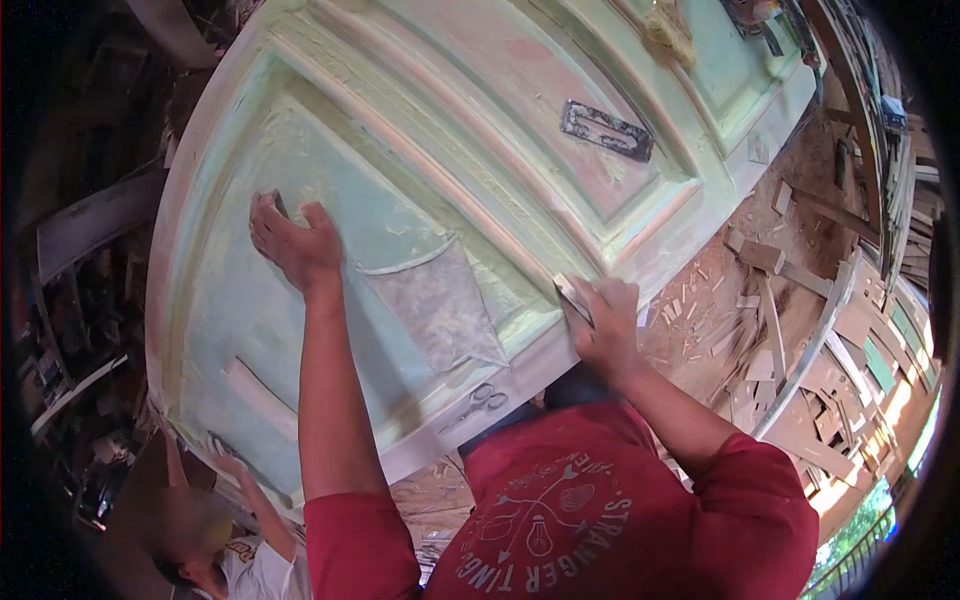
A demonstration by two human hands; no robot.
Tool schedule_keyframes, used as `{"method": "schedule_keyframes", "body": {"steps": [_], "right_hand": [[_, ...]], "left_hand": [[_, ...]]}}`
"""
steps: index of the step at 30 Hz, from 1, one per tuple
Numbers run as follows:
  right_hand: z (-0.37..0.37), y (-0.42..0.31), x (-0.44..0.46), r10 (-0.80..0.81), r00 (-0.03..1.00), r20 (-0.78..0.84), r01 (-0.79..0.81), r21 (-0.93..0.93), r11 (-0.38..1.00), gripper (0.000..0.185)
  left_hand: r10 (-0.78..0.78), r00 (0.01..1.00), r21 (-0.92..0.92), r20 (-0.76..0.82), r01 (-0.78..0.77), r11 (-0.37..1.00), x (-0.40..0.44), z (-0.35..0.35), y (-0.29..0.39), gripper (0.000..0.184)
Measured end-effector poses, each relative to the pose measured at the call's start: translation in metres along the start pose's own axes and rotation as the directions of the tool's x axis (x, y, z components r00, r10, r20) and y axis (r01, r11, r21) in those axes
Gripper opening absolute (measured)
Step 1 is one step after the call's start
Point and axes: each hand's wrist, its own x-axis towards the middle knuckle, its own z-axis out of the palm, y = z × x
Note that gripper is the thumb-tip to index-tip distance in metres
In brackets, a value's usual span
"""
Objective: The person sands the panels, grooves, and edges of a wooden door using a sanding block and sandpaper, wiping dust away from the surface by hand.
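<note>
Watching remotely, I judge the moulded panel (450, 190) below partway finished, smooth in places but rough along its grooves (505, 288), my right hand (606, 325) pinching a thin piece (569, 291) near its edge, my left hand (297, 240) loosely spread over it.

Soft light on the panel (245, 320), lower-right glare, black fisheye edges.

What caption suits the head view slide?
Left hand over pale green panel, right hand by its edge, gray cloth between them.
</note>
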Motion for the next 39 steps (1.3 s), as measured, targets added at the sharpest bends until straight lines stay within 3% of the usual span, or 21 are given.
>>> {"method": "schedule_keyframes", "body": {"steps": [3, 6, 8, 10, 13, 16, 17, 19, 21, 24, 27, 36, 39], "right_hand": [[0.034, -0.005, 0.031, -0.053, 0.993, -0.102, 0.058, 0.044, 0.997, 0.035], [0.092, -0.061, 0.153, -0.063, 0.972, -0.227, 0.108, 0.192, 0.975, 0.032], [0.124, -0.1, 0.241, -0.038, 0.99, -0.137, 0.068, 0.226, 0.972, 0.031], [0.144, -0.128, 0.295, -0.064, 0.978, -0.2, 0.105, 0.2, 0.974, 0.034], [0.134, -0.107, 0.257, -0.051, 0.964, -0.26, 0.096, 0.162, 0.982, 0.033], [0.076, -0.046, 0.122, -0.012, 0.986, -0.166, 0.052, 0.236, 0.97, 0.029], [0.064, -0.016, 0.071, 0.01, 0.998, -0.067, 0.002, 0.185, 0.983, 0.035], [0.017, 0.014, 0.002, -0.037, 0.999, -0.035, 0.039, 0.055, 0.998, 0.048], [-0.005, 0.027, -0.027, 0.054, 0.997, 0.061, -0.053, -0.015, 0.998, 0.047], [-0.013, 0.011, 0.024, 0.197, 0.98, -0.014, -0.193, 0.146, 0.97, 0.044], [0.009, 0.014, 0.046, 0.035, 0.997, -0.076, -0.023, 0.149, 0.989, 0.045], [0.008, 0.02, 0.045, -0.081, 0.985, -0.152, 0.083, 0.008, 0.996, 0.046], [0.021, 0.023, 0.046, -0.107, 0.979, -0.172, 0.131, 0.136, 0.982, 0.046]], "left_hand": [[-0.025, 0.999, -0.02, 0.034, 0.026, 0.999, 0.003, -0.003, 0.003, 0.054], [-0.023, 1.0, -0.014, 0.017, 0.023, 1.0, 0.001, -0.001, 0.001, 0.054], [-0.027, 0.999, -0.029, 0.022, 0.028, 0.999, 0.0, -0.001, 0.0, 0.054], [-0.039, 0.999, -0.039, 0.038, 0.041, 0.998, 0.001, -0.002, 0.003, 0.054], [-0.045, 0.997, -0.039, 0.055, 0.047, 0.998, 0.0, -0.004, 0.002, 0.054], [-0.004, 1.0, -0.026, 0.024, 0.005, 1.0, 0.0, 0.001, -0.004, 0.054], [-0.001, 1.0, -0.018, 0.025, 0.001, 1.0, 0.001, 0.001, -0.004, 0.054], [-0.003, 1.0, -0.01, 0.024, 0.003, 1.0, 0.001, -0.001, -0.003, 0.054], [0.005, 1.0, -0.026, 0.021, -0.004, 1.0, 0.002, -0.003, 0.001, 0.054], [0.005, 1.0, -0.034, 0.022, -0.004, 0.999, 0.002, -0.002, 0.0, 0.054], [-0.005, 1.0, -0.024, 0.017, 0.006, 1.0, 0.003, -0.001, 0.0, 0.053], [0.002, 1.0, -0.023, 0.022, -0.001, 1.0, 0.003, -0.002, -0.001, 0.052], [-0.015, 1.0, -0.015, 0.021, 0.015, 1.0, 0.003, -0.002, 0.0, 0.052]]}}
